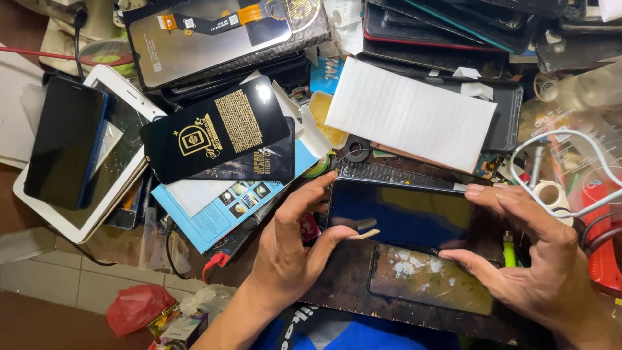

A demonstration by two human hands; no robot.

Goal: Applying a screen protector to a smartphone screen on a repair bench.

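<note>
Both hands pinch a dark phone screen point(402, 212) by its short ends, so its long axis runs straight between them. Left hand point(291, 249) takes the left edge, right hand point(528, 249) the right. It sits just above a smudged glass panel point(431, 279) on the workbench point(343, 279).

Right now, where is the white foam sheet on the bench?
In the head view, the white foam sheet lies upper centre-right, just above the dark phone screen that the left hand and right hand hold by its ends.
</note>
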